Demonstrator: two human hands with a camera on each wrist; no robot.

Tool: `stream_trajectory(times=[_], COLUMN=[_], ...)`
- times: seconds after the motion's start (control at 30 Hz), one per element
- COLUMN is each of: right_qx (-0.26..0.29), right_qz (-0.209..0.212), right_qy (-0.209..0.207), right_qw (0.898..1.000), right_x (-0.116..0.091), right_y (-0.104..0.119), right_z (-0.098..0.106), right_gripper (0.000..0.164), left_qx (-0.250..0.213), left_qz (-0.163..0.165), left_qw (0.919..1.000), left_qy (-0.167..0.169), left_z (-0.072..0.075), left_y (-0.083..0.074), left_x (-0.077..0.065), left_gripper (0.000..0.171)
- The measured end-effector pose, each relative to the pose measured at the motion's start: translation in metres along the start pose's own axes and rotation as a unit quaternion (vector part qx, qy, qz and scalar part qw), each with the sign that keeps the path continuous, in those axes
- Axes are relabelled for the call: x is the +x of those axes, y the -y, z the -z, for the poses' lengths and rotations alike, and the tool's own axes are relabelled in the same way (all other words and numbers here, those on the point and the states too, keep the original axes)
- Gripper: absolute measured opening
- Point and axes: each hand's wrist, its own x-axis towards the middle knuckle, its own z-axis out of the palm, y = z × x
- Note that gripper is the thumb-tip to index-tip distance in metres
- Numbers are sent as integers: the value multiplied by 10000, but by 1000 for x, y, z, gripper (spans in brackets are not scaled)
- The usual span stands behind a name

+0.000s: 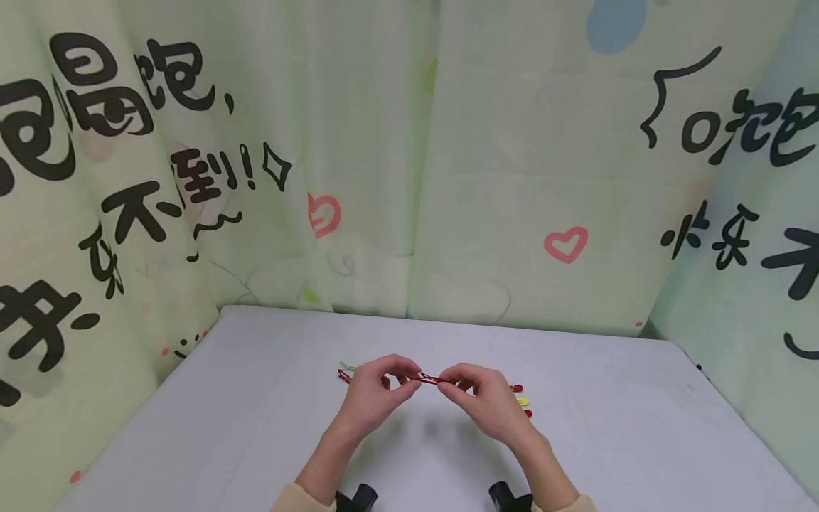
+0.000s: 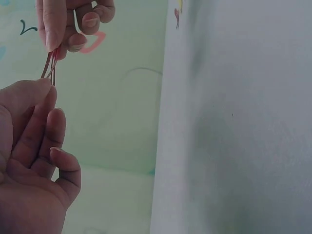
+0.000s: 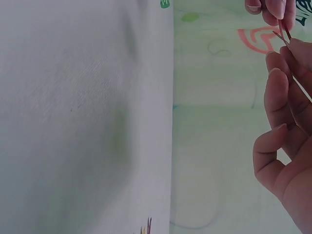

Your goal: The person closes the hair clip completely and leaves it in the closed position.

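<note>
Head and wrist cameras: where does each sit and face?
Head: on the person's head, facing forward and down at table and curtain; left hand, right hand and forearms show.
Left wrist: on that wrist, facing its hand's work; both hands show.
Right wrist: on that wrist, facing its hand's work; both hands partly show.
Both wrist views share the red cord between the hands.

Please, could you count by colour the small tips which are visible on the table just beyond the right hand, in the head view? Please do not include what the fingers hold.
Red tips: 2
Yellow tip: 1
Total: 3 visible; the right hand may hide others.
</note>
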Motion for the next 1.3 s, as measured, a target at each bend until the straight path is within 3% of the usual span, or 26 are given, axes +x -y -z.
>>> stream_trajectory(times=[0.37,0.6,0.9,1.3], right_qx=[-32,-71,-163,45], right_qz=[209,384,1076,1208], right_qy=[-99,-444,-974,-875], right_qw=[9997,9983,9893,9888], right_x=[0,0,2,2], right_y=[-3,-5,-11,-10], right_z=[0,-1,-4,-6], right_gripper=[6,9,20,20], left_qx=[-154,-581,-1012,-1205], left_qz=[278,392,657,716], left_qw=[9986,9960,9891,9865], left_qy=[419,563,841,843], left_z=[1,3,4,5], left_y=[5,3,5,3], left_x=[1,2,3,3], left_gripper=[15,19,15,15])
